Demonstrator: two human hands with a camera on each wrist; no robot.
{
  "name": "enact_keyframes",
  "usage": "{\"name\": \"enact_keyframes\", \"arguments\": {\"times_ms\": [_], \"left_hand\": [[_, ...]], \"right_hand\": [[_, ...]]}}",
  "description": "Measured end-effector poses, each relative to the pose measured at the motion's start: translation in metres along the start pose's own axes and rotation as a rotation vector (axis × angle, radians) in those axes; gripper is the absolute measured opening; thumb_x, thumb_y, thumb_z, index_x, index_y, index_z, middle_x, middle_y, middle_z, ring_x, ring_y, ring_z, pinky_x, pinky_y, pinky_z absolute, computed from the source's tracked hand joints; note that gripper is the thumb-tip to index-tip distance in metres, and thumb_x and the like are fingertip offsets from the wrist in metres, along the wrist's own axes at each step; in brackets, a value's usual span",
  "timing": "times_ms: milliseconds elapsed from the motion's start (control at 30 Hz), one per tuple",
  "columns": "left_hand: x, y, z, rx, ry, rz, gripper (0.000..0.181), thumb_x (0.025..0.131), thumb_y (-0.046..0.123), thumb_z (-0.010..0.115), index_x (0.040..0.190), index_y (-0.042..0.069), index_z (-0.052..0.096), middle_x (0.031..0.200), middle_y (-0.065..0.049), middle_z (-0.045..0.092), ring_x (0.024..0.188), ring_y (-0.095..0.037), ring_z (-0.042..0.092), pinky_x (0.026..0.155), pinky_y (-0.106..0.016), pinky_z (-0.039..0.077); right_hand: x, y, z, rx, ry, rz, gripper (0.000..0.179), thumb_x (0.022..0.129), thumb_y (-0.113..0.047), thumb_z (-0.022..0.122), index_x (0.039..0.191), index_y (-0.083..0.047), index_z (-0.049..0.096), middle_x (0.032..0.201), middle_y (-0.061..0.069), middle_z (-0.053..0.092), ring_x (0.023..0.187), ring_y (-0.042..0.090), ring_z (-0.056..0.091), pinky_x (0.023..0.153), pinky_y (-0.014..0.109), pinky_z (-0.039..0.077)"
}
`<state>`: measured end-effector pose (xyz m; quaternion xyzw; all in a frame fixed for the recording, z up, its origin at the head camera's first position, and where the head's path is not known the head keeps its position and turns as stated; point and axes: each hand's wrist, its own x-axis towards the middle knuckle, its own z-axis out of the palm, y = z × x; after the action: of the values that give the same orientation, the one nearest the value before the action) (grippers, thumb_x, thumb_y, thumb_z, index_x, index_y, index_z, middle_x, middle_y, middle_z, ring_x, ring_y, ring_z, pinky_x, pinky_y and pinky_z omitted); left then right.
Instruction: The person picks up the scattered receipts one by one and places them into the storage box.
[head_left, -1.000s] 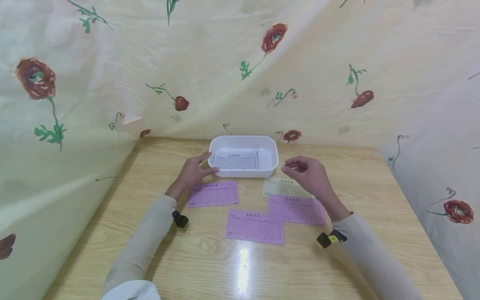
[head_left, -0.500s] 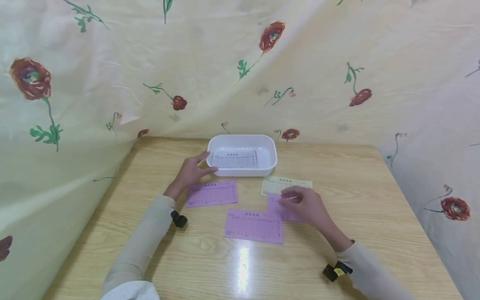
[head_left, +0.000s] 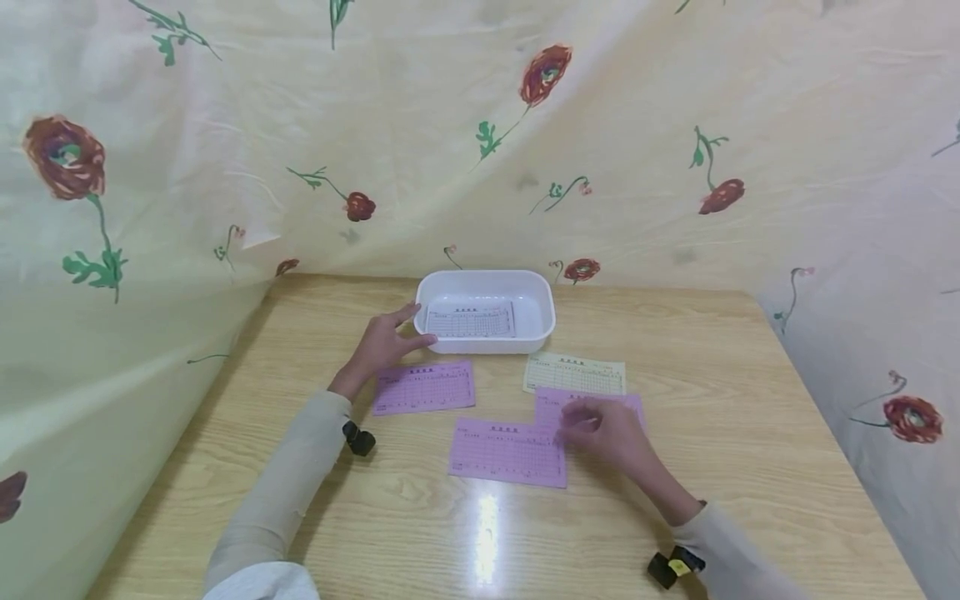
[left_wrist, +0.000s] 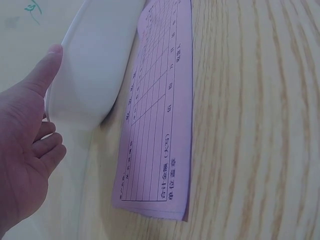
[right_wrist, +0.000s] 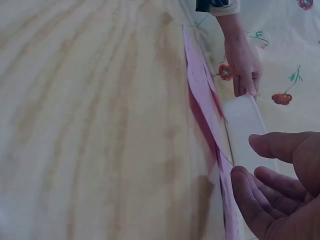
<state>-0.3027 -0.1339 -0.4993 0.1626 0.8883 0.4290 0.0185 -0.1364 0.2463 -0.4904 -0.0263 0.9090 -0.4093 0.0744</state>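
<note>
Head view: your left hand (head_left: 381, 345) grips the white tub's (head_left: 495, 345) end, presumably steadying it; one purple slip (head_left: 551, 406) lies beneath your right hand (head_left: 606, 433).
Left wrist: a second slip (left_wrist: 155, 130) lies apart from your left fingers.
Right wrist: your right fingers stand parted, holding nothing; paper contact unconfirmed.

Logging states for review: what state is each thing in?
Tub: upright, open-topped
White slip: inside tub, printed side up
Left grip: holding the tub's left end
Right grip: thumb and fingers apart, empty
Left pink slip: printed side up, unheld
Right pink slip: partly hidden by right grip
Middle pink slip: printed side up, overlapping right pink slip
Pale slip: printed side up
Flowered cloth: hanging, creased
</note>
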Motion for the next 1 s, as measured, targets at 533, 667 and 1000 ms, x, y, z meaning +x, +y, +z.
{"name": "enact_keyframes", "arguments": {"times_ms": [533,667,1000], "left_hand": [[0.001,-0.001,0.001,0.007,-0.005,-0.003,0.091,0.083,0.053,0.08,0.153,0.007,0.044,0.161,-0.012,0.037,0.148,-0.037,0.036,0.121,-0.051,0.033],[0.001,-0.001,0.001,0.004,-0.009,-0.007,0.092,0.083,0.055,0.08,0.153,0.008,0.044,0.161,-0.011,0.036,0.148,-0.037,0.036,0.121,-0.051,0.033],[0.001,-0.002,0.0,0.0,-0.006,0.001,0.093,0.083,0.055,0.08,0.153,0.007,0.044,0.161,-0.012,0.037,0.148,-0.037,0.037,0.121,-0.05,0.034]], "right_hand": [[0.001,0.005,0.012,-0.005,-0.033,0.0,0.039,0.076,-0.018,0.089,0.11,-0.006,0.074,0.093,0.001,0.074,0.082,0.015,0.068,0.074,0.03,0.06],[0.001,0.005,0.013,-0.028,-0.039,-0.011,0.04,0.075,-0.015,0.09,0.11,-0.006,0.074,0.089,-0.001,0.072,0.079,0.013,0.066,0.07,0.027,0.058],[0.0,0.004,0.012,-0.071,-0.063,-0.039,0.019,0.079,-0.011,0.085,0.097,-0.01,0.078,0.084,-0.003,0.072,0.076,0.011,0.064,0.068,0.027,0.057]]}}
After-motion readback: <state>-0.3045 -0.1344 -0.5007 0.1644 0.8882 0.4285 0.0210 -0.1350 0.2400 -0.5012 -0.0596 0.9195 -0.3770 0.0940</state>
